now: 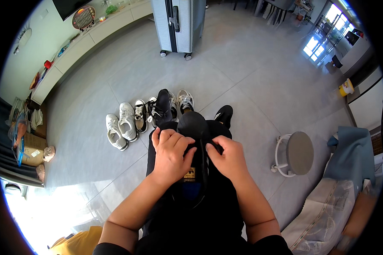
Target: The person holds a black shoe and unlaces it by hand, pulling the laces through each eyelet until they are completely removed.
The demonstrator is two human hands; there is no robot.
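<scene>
A black sneaker (192, 124) rests on my black-trousered lap, its rounded toe pointing away from me. Its opening faces up, showing a gold patch on the insole and blue lining near the heel. My left hand (171, 151) is closed at the left side of the opening, thumb and fingertips against the upper. On the opposite edge my right hand (227, 156) pinches with thumb and index finger. Whether a lace or just the black upper lies between the fingertips is too dark to make out.
Beyond my knees stand white sneakers (127, 121), a black-and-white canvas shoe (140, 114) and several other shoes. A black shoe (224, 115) is by my right knee. A round stool (300, 153) is at right, a silver suitcase (164, 29) ahead, and a cardboard box (33, 149) at left.
</scene>
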